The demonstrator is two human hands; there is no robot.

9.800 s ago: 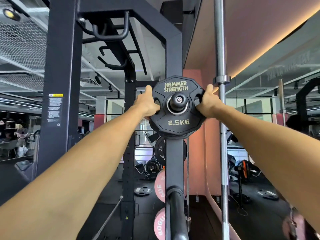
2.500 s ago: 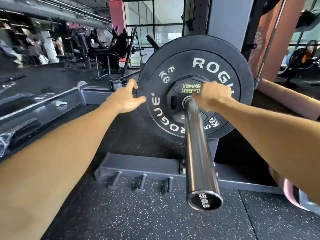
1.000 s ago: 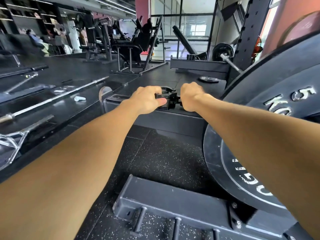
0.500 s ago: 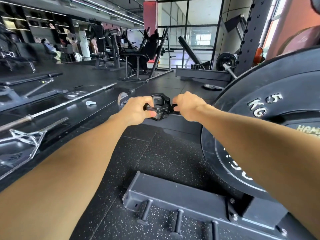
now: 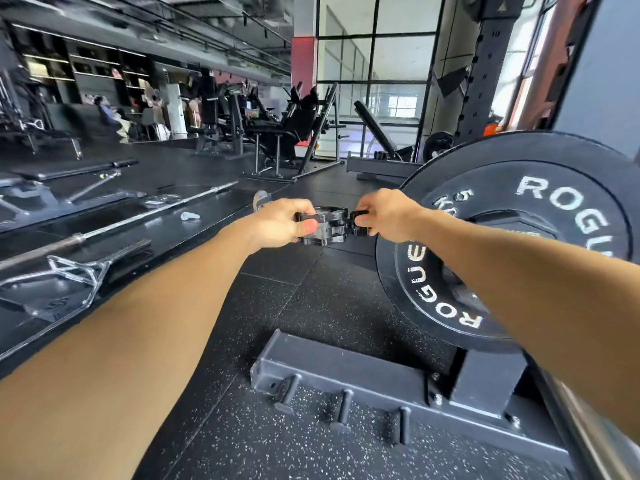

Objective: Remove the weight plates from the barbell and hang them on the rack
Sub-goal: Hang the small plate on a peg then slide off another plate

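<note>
A black barbell collar hangs in the air between my hands, left of the plates. My left hand grips its left side. My right hand pinches its lever on the right. A black 5 kg Rogue weight plate stands upright on the barbell at the right, my right forearm crossing its face. A smaller plate sits at its hub, mostly hidden. The steel barbell sleeve shows at the bottom right corner.
The rack base beam with three short pegs lies on the speckled rubber floor below my arms. A rack upright rises at the back right. A loose barbell and a trap bar lie on the left. Benches and machines stand behind.
My hands have drifted slightly right and up with the collar. The view has swung right, so more of the Rogue plate shows.
</note>
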